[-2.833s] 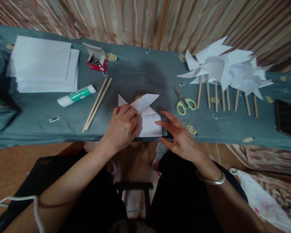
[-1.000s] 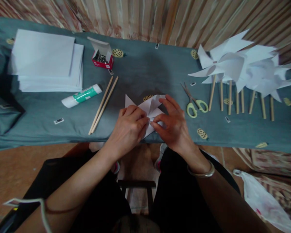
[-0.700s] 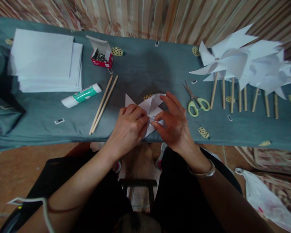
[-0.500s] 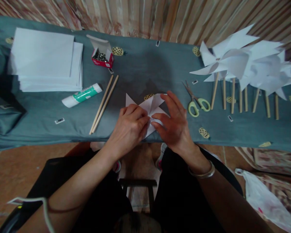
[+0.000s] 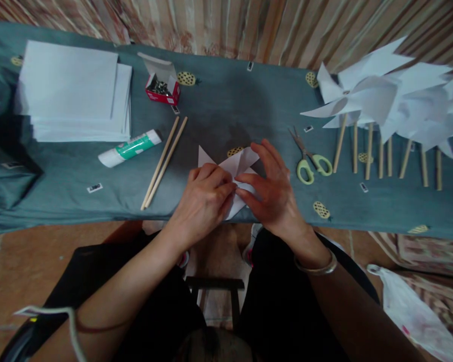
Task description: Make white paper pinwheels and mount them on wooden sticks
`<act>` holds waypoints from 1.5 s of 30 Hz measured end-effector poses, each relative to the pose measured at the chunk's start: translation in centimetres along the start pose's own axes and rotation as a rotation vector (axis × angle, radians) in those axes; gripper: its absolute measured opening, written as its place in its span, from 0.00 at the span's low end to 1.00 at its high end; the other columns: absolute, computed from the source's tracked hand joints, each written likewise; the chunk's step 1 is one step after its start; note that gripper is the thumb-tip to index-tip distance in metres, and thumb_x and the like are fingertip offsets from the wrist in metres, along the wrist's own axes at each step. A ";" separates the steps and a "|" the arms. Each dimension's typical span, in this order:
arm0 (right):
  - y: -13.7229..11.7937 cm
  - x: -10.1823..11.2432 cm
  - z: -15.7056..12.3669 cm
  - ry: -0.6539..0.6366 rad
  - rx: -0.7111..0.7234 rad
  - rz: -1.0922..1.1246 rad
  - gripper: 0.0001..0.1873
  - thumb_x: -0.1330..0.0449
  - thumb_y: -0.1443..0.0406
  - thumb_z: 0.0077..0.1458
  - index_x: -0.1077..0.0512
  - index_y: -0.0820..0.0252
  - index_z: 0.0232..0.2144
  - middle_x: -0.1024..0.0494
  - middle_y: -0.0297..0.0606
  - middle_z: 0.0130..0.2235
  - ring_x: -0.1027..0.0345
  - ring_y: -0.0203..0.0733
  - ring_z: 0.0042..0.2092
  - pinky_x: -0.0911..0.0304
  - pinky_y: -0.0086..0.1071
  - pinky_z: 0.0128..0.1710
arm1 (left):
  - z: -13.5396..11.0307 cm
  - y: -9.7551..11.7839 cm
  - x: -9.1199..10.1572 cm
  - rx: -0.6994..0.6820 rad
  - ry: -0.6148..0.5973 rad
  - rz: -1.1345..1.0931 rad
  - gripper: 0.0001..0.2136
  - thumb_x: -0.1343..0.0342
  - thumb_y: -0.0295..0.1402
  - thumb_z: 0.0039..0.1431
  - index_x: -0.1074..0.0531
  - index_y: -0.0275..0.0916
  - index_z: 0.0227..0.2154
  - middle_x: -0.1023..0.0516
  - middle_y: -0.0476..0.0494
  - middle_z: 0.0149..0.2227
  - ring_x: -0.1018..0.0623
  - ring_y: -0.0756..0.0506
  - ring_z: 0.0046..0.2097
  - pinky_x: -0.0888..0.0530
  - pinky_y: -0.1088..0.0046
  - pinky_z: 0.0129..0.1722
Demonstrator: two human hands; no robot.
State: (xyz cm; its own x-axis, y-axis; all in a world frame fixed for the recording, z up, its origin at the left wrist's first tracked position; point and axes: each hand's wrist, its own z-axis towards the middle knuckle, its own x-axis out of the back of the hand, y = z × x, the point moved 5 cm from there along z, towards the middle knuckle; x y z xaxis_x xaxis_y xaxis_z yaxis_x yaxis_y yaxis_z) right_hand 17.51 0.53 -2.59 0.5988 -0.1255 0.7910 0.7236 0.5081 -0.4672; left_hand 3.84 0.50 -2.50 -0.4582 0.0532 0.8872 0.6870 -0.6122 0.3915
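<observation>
At the table's front edge lies a white paper pinwheel (image 5: 239, 162), its pointed blades partly folded toward the centre. My left hand (image 5: 207, 193) is closed on it, fingertips pressed at the middle and covering its left part. From the right, my right hand (image 5: 274, 193) touches the same centre with thumb and index finger bent close together, while its other fingers stay raised beside the upper blade. Whatever sits between the fingertips is too small to make out. Green-handled scissors (image 5: 310, 163) lie to the right of my right hand. Two wooden sticks (image 5: 165, 162) rest left of my left hand.
A glue stick (image 5: 130, 148) lies below a stack of white paper (image 5: 71, 85) at the left. Behind the sticks stands an open red box (image 5: 163, 90) of small metal pieces. Several finished pinwheels on sticks (image 5: 377, 100) lie overlapping at the right.
The view has shifted slightly, so the things on the table appear a little further right. Both hands keep nearly the same hold at the pinwheel's centre.
</observation>
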 end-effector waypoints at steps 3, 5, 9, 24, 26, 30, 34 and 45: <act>0.4 0.1 0.0 -0.042 -0.011 0.025 0.07 0.40 0.65 0.56 0.26 0.50 0.38 0.42 0.31 0.65 0.55 0.53 0.68 0.49 0.52 0.64 | 0.0 0.0 0.1 0.005 0.002 -0.005 0.10 0.50 0.32 0.64 0.24 0.37 0.39 0.24 0.41 0.40 0.31 0.39 0.47 0.35 0.61 0.42; 0.6 0.1 0.0 -0.064 -0.015 0.031 0.05 0.39 0.64 0.56 0.26 0.49 0.37 0.40 0.31 0.64 0.54 0.53 0.68 0.48 0.52 0.64 | 0.0 0.0 0.1 0.009 -0.001 -0.007 0.10 0.50 0.32 0.64 0.24 0.37 0.39 0.24 0.41 0.41 0.30 0.39 0.47 0.35 0.61 0.42; 0.6 0.0 0.1 -0.080 -0.002 0.040 0.03 0.39 0.64 0.56 0.26 0.53 0.34 0.38 0.37 0.63 0.52 0.54 0.67 0.48 0.52 0.64 | 0.1 0.0 0.1 0.005 0.002 -0.011 0.10 0.51 0.32 0.64 0.24 0.37 0.40 0.24 0.41 0.40 0.31 0.39 0.46 0.35 0.60 0.42; 1.2 -0.5 0.0 -0.046 -0.143 0.101 0.04 0.39 0.66 0.54 0.24 0.49 0.32 0.35 0.29 0.61 0.50 0.53 0.67 0.49 0.52 0.64 | 0.0 -0.3 -0.2 0.056 -0.015 -0.049 0.10 0.49 0.30 0.62 0.25 0.37 0.42 0.24 0.41 0.41 0.31 0.39 0.46 0.34 0.61 0.40; 1.1 -0.6 0.0 -0.039 -0.142 0.097 0.04 0.39 0.66 0.54 0.25 0.50 0.32 0.35 0.30 0.61 0.50 0.53 0.67 0.49 0.52 0.64 | 0.0 -0.3 -0.2 0.056 -0.012 -0.059 0.10 0.49 0.30 0.62 0.25 0.36 0.42 0.25 0.40 0.41 0.31 0.39 0.46 0.34 0.60 0.40; 1.1 -0.5 -0.1 -0.034 -0.142 0.087 0.02 0.38 0.66 0.54 0.25 0.51 0.32 0.34 0.33 0.60 0.48 0.53 0.66 0.49 0.53 0.64 | 0.0 -0.4 -0.2 0.067 -0.005 -0.077 0.10 0.48 0.30 0.61 0.26 0.36 0.42 0.25 0.40 0.42 0.31 0.39 0.46 0.32 0.60 0.41; 1.1 -0.5 -0.1 -0.040 -0.139 0.090 0.02 0.37 0.65 0.54 0.26 0.50 0.32 0.34 0.31 0.60 0.48 0.53 0.66 0.49 0.53 0.64 | 0.0 -0.5 0.0 0.078 -0.004 -0.076 0.10 0.45 0.29 0.59 0.26 0.35 0.42 0.25 0.40 0.42 0.31 0.38 0.46 0.31 0.59 0.41; 1.1 -0.4 0.1 -0.083 -0.165 0.102 0.03 0.37 0.66 0.53 0.26 0.51 0.31 0.35 0.30 0.61 0.49 0.53 0.66 0.50 0.52 0.64 | -0.8 -0.9 0.6 0.072 0.074 -0.034 0.09 0.45 0.32 0.60 0.27 0.36 0.42 0.25 0.39 0.41 0.28 0.39 0.44 0.30 0.60 0.40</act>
State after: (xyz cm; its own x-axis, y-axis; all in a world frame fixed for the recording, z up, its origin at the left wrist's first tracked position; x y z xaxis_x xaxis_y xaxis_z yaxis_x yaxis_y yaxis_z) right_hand 18.06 1.25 -3.36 0.6465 -0.0070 0.7629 0.7113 0.3669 -0.5994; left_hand 2.50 0.48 -2.50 -0.5203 0.0130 0.8539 0.7078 -0.5528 0.4397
